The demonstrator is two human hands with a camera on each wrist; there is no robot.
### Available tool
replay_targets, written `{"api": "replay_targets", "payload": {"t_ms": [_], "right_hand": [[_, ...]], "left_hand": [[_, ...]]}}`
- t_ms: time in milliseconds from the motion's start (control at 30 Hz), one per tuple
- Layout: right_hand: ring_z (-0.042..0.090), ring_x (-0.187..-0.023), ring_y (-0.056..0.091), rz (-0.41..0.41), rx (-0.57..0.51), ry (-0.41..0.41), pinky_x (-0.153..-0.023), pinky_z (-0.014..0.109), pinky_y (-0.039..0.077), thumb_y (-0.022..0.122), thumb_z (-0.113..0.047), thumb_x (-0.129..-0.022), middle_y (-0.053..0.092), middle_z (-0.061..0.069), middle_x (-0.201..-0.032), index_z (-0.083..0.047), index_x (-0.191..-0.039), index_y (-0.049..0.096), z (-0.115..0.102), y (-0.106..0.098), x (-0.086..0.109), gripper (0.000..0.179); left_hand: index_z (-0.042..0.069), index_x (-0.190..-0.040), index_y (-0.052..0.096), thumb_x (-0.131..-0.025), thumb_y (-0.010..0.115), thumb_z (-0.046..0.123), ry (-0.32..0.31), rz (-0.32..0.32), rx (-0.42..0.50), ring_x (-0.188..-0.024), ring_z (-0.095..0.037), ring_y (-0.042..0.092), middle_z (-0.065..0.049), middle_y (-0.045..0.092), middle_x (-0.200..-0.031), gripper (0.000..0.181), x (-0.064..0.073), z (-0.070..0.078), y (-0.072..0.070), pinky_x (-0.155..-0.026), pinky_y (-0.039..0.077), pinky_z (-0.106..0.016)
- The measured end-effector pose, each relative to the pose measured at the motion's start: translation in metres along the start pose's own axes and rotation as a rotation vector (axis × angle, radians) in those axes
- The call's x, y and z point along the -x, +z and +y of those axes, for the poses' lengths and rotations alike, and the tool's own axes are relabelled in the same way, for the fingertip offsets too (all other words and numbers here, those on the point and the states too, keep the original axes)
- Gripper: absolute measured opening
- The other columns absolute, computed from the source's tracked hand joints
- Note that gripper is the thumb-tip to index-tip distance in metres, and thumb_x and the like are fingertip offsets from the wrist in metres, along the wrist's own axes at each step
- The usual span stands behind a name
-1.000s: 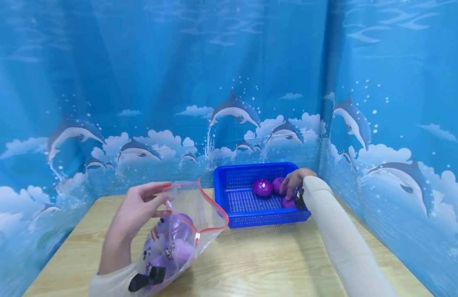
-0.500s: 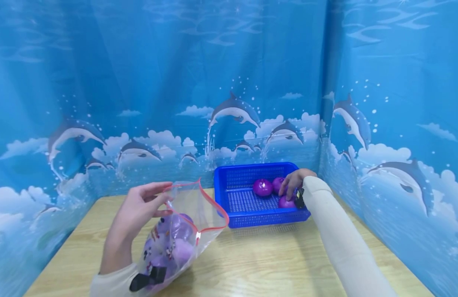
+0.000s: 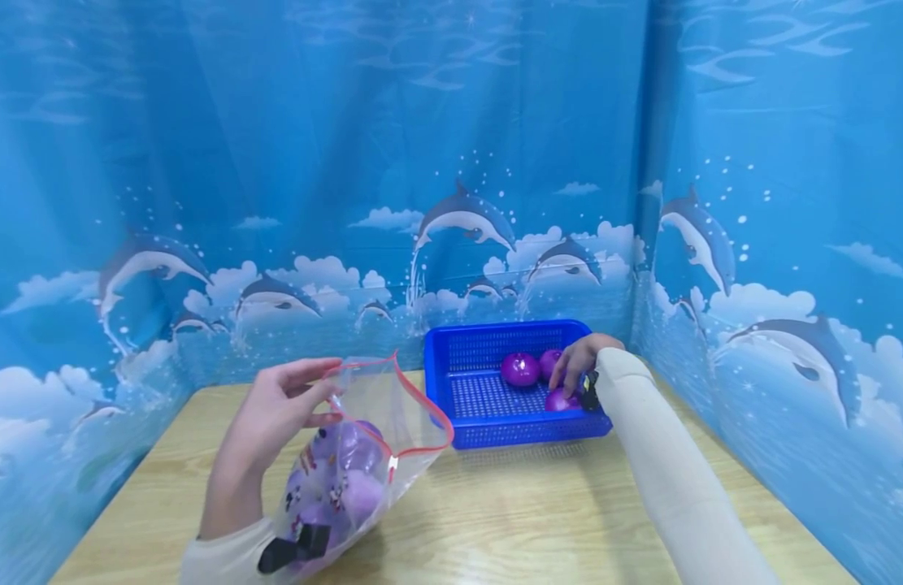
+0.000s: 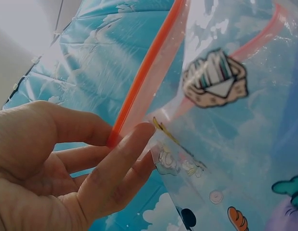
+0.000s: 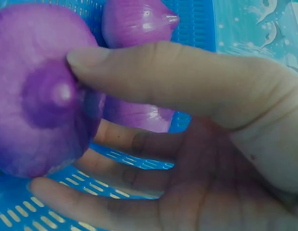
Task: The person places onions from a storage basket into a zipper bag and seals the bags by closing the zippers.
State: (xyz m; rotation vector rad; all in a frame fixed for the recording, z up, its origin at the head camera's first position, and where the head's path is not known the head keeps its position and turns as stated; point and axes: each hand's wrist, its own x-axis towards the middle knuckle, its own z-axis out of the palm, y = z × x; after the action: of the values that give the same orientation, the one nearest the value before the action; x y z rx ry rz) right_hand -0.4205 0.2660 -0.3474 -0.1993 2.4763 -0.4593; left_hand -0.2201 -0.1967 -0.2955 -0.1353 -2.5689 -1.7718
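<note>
My left hand (image 3: pixel 264 414) pinches the rim of a clear zip bag (image 3: pixel 414 475) with a red seal, its mouth gaping. Several purple onions (image 3: pixel 362 491) sit inside it, seen through the printed plastic. In the left wrist view, thumb and fingers (image 4: pixel 134 139) meet at the bag's red strip. Over the right side of a blue basket (image 3: pixel 488 431), my right hand (image 3: pixel 581 357) holds a purple onion (image 5: pixel 33 96) between thumb and fingers. Two more purple onions lie behind it in the basket, one of them the nearer-left onion (image 3: pixel 520 370).
The basket has slotted walls and floor and stands at the back of a wooden table (image 3: pixel 495 520). Blue dolphin-printed curtains (image 3: pixel 312 203) rise behind and on both sides. Black straps (image 3: pixel 293 548) are around the wrists.
The onion under my right hand has shifted slightly left along the basket's front side. The left hand and the bag have stayed in place.
</note>
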Motion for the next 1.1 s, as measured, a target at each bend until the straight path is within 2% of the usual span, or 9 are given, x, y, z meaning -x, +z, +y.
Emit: {"api": "replay_targets", "payload": {"t_ms": [100, 167, 267, 367, 467, 600, 733, 1100], "right_hand": [[0.033, -0.137, 0.046, -0.026, -0.024, 0.009, -0.105, 0.048, 0.056, 0.084, -0.027, -0.083, 0.037, 0.017, -0.164, -0.023, -0.122, 0.077, -0.001, 0.000, -0.003, 0.040], [0.030, -0.132, 0.050, -0.044, -0.028, 0.015, -0.104, 0.047, 0.057, 0.083, -0.027, -0.084, 0.045, 0.015, -0.158, -0.022, -0.123, 0.076, -0.002, -0.001, -0.005, 0.040], [0.024, -0.126, 0.053, -0.069, 0.001, 0.023, -0.106, 0.046, 0.057, 0.082, -0.029, -0.086, 0.062, 0.007, -0.142, -0.024, -0.123, 0.077, -0.005, -0.001, -0.008, 0.038], [0.020, -0.126, 0.053, -0.091, 0.045, 0.021, -0.109, 0.045, 0.055, 0.082, -0.031, -0.087, 0.069, 0.000, -0.128, -0.026, -0.122, 0.077, -0.009, 0.000, -0.011, 0.036], [0.020, -0.124, 0.053, -0.111, 0.033, 0.029, -0.106, 0.043, 0.057, 0.081, -0.030, -0.087, 0.068, -0.002, -0.130, -0.027, -0.121, 0.077, -0.012, 0.000, -0.013, 0.034], [0.021, -0.118, 0.059, -0.145, -0.040, 0.049, -0.098, 0.040, 0.061, 0.082, -0.029, -0.087, 0.065, 0.001, -0.135, -0.026, -0.118, 0.078, -0.011, -0.001, -0.022, 0.032], [0.023, -0.119, 0.057, -0.160, -0.051, 0.057, -0.095, 0.040, 0.062, 0.084, -0.031, -0.086, 0.062, 0.002, -0.136, -0.026, -0.115, 0.079, -0.010, -0.002, -0.026, 0.030], [0.025, -0.110, 0.060, -0.209, -0.174, 0.110, -0.084, 0.042, 0.066, 0.086, -0.024, -0.083, 0.063, 0.005, -0.125, -0.020, -0.108, 0.077, -0.011, -0.003, -0.031, 0.028]], "left_hand": [[0.006, -0.151, 0.049, -0.106, 0.055, 0.015, 0.003, 0.002, 0.001, -0.125, -0.032, 0.065, -0.022, 0.050, -0.155, 0.046, 0.000, 0.000, 0.000, -0.087, 0.066, -0.032], [0.006, -0.151, 0.049, -0.106, 0.055, 0.015, 0.004, 0.003, 0.001, -0.124, -0.031, 0.065, -0.022, 0.051, -0.155, 0.046, 0.001, 0.001, 0.000, -0.087, 0.066, -0.032], [0.006, -0.151, 0.050, -0.106, 0.056, 0.015, 0.004, 0.001, 0.003, -0.123, -0.029, 0.066, -0.022, 0.051, -0.155, 0.046, 0.001, 0.001, 0.000, -0.087, 0.066, -0.033], [0.006, -0.151, 0.050, -0.106, 0.056, 0.015, 0.001, 0.002, 0.003, -0.122, -0.029, 0.067, -0.022, 0.051, -0.155, 0.046, 0.001, 0.000, 0.000, -0.087, 0.066, -0.032], [0.007, -0.151, 0.050, -0.106, 0.056, 0.014, -0.003, 0.006, 0.001, -0.124, -0.031, 0.065, -0.022, 0.051, -0.155, 0.046, 0.001, 0.000, -0.001, -0.088, 0.066, -0.032], [0.008, -0.151, 0.050, -0.106, 0.055, 0.014, -0.007, 0.010, -0.007, -0.126, -0.034, 0.064, -0.022, 0.051, -0.155, 0.045, 0.000, 0.000, -0.001, -0.088, 0.066, -0.032], [0.008, -0.151, 0.050, -0.106, 0.056, 0.016, -0.007, 0.011, -0.011, -0.126, -0.034, 0.064, -0.022, 0.051, -0.155, 0.046, 0.000, 0.000, 0.000, -0.087, 0.066, -0.032], [0.007, -0.151, 0.050, -0.106, 0.056, 0.016, -0.001, 0.011, -0.012, -0.124, -0.032, 0.065, -0.021, 0.051, -0.154, 0.046, 0.000, -0.002, -0.002, -0.087, 0.066, -0.032]]}}
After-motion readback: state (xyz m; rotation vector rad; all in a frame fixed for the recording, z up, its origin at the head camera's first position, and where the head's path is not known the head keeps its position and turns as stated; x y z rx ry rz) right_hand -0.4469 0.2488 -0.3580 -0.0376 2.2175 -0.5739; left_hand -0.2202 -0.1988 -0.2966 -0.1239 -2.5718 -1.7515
